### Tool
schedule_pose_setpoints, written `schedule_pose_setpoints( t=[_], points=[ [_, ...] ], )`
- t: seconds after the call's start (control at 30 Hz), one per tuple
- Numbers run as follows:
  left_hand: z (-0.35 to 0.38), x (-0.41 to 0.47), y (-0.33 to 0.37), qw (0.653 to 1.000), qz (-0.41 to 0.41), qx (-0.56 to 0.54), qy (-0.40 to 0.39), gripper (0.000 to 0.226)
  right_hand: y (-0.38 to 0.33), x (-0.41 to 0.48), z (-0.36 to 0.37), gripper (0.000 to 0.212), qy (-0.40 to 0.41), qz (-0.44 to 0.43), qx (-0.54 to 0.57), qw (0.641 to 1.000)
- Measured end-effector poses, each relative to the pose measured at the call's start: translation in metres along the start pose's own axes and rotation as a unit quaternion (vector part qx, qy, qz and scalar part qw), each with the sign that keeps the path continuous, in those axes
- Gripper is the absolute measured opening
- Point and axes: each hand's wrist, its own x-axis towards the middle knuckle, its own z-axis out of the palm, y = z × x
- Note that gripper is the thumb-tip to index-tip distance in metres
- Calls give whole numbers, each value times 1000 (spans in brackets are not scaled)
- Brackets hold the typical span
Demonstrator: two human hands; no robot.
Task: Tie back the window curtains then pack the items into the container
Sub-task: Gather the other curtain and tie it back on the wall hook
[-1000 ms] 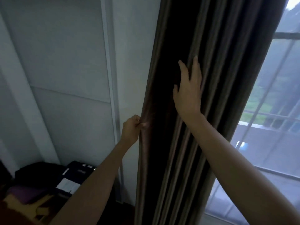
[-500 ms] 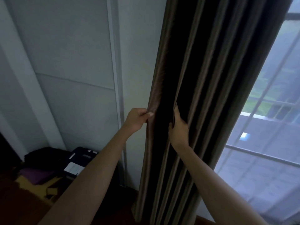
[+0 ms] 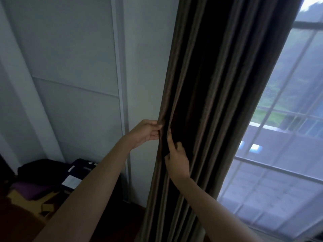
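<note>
A dark brown curtain [image 3: 218, 84] hangs gathered in long vertical folds between the white wall and the window. My left hand [image 3: 146, 132] pinches the curtain's left edge at mid height. Just below and right of it, my right hand [image 3: 177, 158] grips a fold of the same curtain, with its fingertips tucked into the cloth. No tie-back is visible.
A window [image 3: 283, 137] with white bars and a sheer curtain lies to the right. A white panelled wall [image 3: 75, 67] stands on the left. Dark bags and a box with a white label [image 3: 71, 180] sit on the floor at lower left.
My right hand came down from flat and high on the curtain to a grip on a fold beside my left hand. My left hand kept its pinch on the edge.
</note>
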Motion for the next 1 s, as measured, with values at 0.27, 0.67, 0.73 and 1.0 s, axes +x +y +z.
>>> schedule_pose_setpoints(
  t=[0.27, 0.67, 0.73, 1.0],
  points=[
    [6, -6, 2, 998, 44, 40, 29, 17, -9, -4, 12, 113, 3, -14, -88, 996],
    [2, 13, -4, 926, 178, 300, 143, 29, -7, 42, -70, 38, 78, -62, -25, 995],
    [-6, 16, -7, 929, 177, 290, 144, 29, -3, 66, -113, 36, 269, -75, 5, 960],
    [-5, 20, 1, 890, 215, 374, 146, 24, 4, 122, -156, 77, 261, -30, 31, 964]
  ],
)
